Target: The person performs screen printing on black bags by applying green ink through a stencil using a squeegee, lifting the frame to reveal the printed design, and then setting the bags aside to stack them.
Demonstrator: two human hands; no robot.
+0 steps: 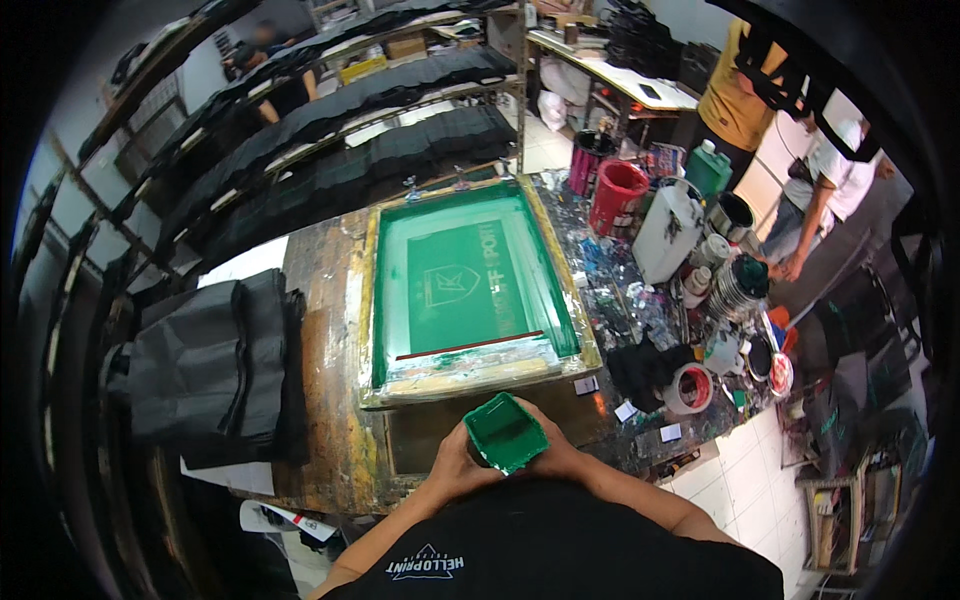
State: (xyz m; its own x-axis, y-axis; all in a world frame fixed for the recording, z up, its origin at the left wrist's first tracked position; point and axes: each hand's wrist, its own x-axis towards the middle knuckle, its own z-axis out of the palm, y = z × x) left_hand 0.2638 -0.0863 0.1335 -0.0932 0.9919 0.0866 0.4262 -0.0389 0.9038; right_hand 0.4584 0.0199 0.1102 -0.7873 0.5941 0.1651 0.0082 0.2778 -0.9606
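Close to my body I hold a square, open-topped tub (507,432) with green ink inside and smeared over its rim. My left hand (458,462) is closed round its left side, and my right hand (556,452) grips the right side. The fingers are partly hidden behind the tub. Just beyond it a screen printing frame (368,300) lies flat on the worktable. Green ink covers its mesh (400,260), where a shield design and lettering show. A thin dark red strip (470,346) crosses the near end of the mesh.
Black fabric pieces (200,350) are stacked on the table's left. Along the right stand a red bucket (618,195), a white jug (668,235), a green jug (708,168) and several ink pots. Racks of black fabric (340,160) rise behind. Two people stand at the far right.
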